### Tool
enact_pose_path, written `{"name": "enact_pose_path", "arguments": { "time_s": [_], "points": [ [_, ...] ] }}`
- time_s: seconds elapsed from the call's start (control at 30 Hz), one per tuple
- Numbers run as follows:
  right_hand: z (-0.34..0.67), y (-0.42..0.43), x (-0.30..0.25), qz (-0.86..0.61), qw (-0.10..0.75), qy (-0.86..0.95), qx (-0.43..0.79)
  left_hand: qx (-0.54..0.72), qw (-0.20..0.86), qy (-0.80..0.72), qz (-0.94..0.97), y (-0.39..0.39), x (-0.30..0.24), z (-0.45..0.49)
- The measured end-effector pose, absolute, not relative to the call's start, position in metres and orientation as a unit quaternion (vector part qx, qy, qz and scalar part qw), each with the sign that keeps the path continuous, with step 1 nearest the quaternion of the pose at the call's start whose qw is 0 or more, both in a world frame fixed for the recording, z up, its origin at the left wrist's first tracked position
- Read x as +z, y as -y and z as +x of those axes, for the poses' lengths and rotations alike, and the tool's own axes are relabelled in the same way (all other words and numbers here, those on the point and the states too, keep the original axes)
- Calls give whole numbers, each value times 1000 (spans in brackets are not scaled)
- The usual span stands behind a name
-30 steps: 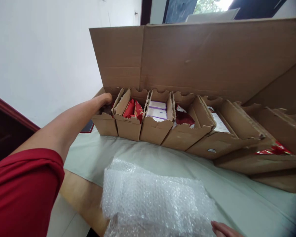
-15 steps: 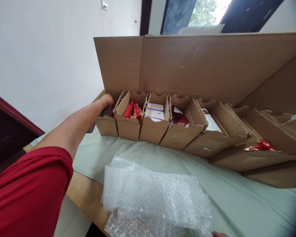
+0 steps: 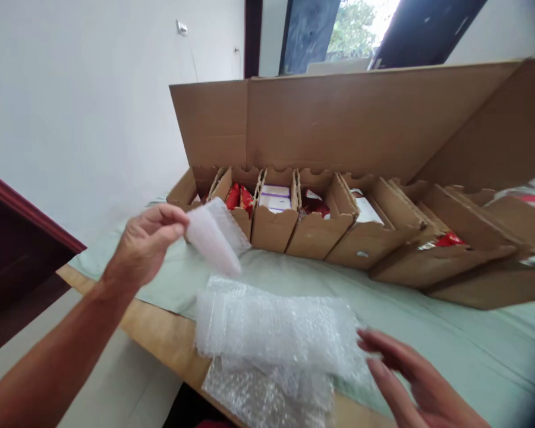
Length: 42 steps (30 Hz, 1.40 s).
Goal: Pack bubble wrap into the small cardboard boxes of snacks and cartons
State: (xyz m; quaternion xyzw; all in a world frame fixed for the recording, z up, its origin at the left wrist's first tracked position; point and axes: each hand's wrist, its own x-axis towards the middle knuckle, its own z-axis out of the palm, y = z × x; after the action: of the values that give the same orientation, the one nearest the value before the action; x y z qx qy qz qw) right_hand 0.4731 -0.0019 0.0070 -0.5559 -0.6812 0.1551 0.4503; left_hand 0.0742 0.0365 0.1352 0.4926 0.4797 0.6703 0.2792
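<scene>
My left hand (image 3: 149,241) pinches the upper left end of a pale pink-and-clear packet (image 3: 214,235), which hangs in the air in front of the leftmost boxes. It is blurred; its clear part looks like bubble wrap. Below it, a stack of clear bubble wrap (image 3: 276,333) lies on the table, its front part reaching over the edge. At the stack's right end is my right hand (image 3: 419,380), thumb and fingers apart with nothing between them. Whether its fingertips touch the wrap I cannot tell.
Several open cardboard boxes (image 3: 271,229) stand in a row, holding red packets (image 3: 239,198), white-and-purple packs (image 3: 275,199) and other goods. A tall cardboard panel (image 3: 339,125) rises behind them. A pale green cloth (image 3: 392,321) covers the table; its wooden edge (image 3: 160,333) shows in front.
My left hand has come out of the leftmost box, toward me, with the pale packet in it. My right hand has moved further into view beside the bubble wrap.
</scene>
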Motion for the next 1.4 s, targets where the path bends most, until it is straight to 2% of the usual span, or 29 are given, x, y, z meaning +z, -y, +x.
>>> {"name": "enact_pose_path", "arguments": {
  "time_s": [0.1,0.2,0.3,0.47,0.53,0.63,0.8,0.9,1.0,1.1,1.17,1.23,1.3,1.4],
  "points": [
    [420,-7,44,-438,463,707,307,674,382,-416,476,-10,97,111],
    [385,-10,61,-348,464,692,430,639,436,-404,488,-4,65,133],
    [377,-3,66,-392,482,686,379,581,450,-430,524,-5,46,132],
    [380,4,70,-446,514,702,209,623,369,-431,539,5,54,115],
    [375,2,71,-453,520,695,203,598,320,-430,595,11,64,119],
    [366,-3,76,-439,571,640,267,526,293,-442,665,11,70,131],
    [371,-4,86,-397,647,532,375,328,537,-408,661,-1,52,132],
    [395,3,68,-464,624,511,365,304,586,-432,615,-3,42,115],
    [425,12,25,-571,507,573,297,299,517,-511,618,-9,36,106],
    [451,21,-21,-619,325,694,171,160,318,-605,713,-17,24,114],
    [463,29,-35,-620,247,741,73,80,217,-621,749,-20,15,125],
    [467,36,-27,-610,247,753,-14,55,187,-617,763,-20,8,133],
    [461,40,-4,-581,302,752,-76,52,178,-610,770,-18,4,137],
    [431,33,27,-474,351,802,-93,49,166,-601,780,-14,1,140]
  ]
}}
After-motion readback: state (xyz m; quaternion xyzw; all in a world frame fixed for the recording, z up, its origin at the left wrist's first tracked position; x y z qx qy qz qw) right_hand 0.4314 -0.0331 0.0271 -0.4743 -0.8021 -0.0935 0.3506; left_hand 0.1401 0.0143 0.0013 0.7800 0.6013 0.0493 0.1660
